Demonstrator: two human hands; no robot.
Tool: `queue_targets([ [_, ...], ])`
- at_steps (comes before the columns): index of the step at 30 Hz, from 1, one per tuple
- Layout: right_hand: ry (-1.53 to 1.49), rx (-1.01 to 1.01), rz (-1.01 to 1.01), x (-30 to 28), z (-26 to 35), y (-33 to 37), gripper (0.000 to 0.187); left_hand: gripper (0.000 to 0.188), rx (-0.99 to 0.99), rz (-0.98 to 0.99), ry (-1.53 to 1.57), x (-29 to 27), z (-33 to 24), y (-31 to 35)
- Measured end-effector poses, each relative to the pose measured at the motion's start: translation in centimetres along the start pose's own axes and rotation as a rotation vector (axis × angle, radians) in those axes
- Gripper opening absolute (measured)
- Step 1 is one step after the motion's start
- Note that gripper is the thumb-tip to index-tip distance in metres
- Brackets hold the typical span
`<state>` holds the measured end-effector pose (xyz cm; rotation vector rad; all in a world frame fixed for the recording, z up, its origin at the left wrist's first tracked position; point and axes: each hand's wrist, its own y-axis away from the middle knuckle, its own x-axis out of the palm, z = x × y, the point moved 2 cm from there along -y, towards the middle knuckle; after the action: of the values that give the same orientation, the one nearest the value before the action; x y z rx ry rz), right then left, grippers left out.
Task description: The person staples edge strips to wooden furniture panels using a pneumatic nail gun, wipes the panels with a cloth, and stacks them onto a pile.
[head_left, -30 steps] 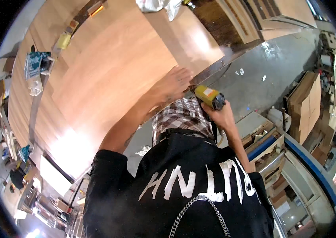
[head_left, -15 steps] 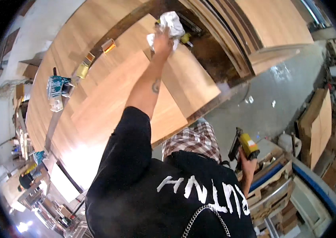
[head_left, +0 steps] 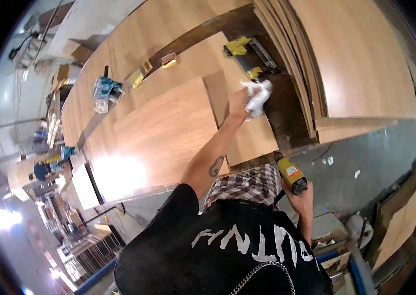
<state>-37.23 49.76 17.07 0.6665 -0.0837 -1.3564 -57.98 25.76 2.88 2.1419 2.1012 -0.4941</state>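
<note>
My left hand (head_left: 239, 104) is closed on a crumpled white rag (head_left: 259, 96) over a light wooden board (head_left: 247, 140). In my right hand (head_left: 300, 199) is a yellow and black nail gun (head_left: 290, 173), gripped by its handle at the near table edge with its front end over that edge. Beyond the rag lies a second yellow and dark nail gun (head_left: 245, 61), on the dark tabletop beside the board. A larger, redder wood panel (head_left: 164, 123) lies to the left of the light board.
A teal power tool (head_left: 106, 89) and small yellow boxes (head_left: 137, 78) sit on the far panels. Stacked boards (head_left: 355, 59) rise at the right. Paper scraps (head_left: 330, 160) lie on the grey floor (head_left: 365, 152). Another person (head_left: 42, 170) is far off at the left.
My left hand has drawn the rag nearer along the board, uncovering the second nail gun. My right hand has raised its nail gun to the table edge. The view has shifted.
</note>
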Motion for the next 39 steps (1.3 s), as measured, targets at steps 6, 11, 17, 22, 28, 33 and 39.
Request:
queue_targets([
  [6, -0.047, -0.038, 0.059, -0.3, 5.7, -3.4, 0.036, 0.074, -0.323, 0.637, -0.035, -6.6, -9.0, -1.6],
  [11, -0.024, -0.053, 0.144, 0.9, 10.7, -6.5, 0.031, 0.036, -0.366, 0.143, 0.38, -8.8, -9.3, -1.3],
  [17, 0.041, -0.056, 0.01, 3.0, 15.6, -9.3, 0.031, 0.019, -0.197, -0.475, -0.191, -13.4, -5.9, -0.5],
  [22, 0.091, -0.072, 0.002, 4.5, 18.7, -12.6, 0.033, 0.034, -0.065, -0.396, -0.715, -15.9, -0.4, 0.5],
  [28, 0.44, -0.223, 0.335, 8.9, 24.3, -21.0, 0.045, 0.041, 0.037, -0.191, -0.711, -15.2, 2.8, 2.2],
  [33, 0.492, -0.033, 0.509, 14.0, 24.6, -30.9, 0.045, 0.039, 0.007, -0.182, -0.699, -15.7, 1.7, 1.6],
  [39, 0.464, 0.081, 0.654, 16.1, 26.7, -34.2, 0.035, 0.041, 0.028, -0.213, -0.636, -16.1, 1.9, 1.7],
])
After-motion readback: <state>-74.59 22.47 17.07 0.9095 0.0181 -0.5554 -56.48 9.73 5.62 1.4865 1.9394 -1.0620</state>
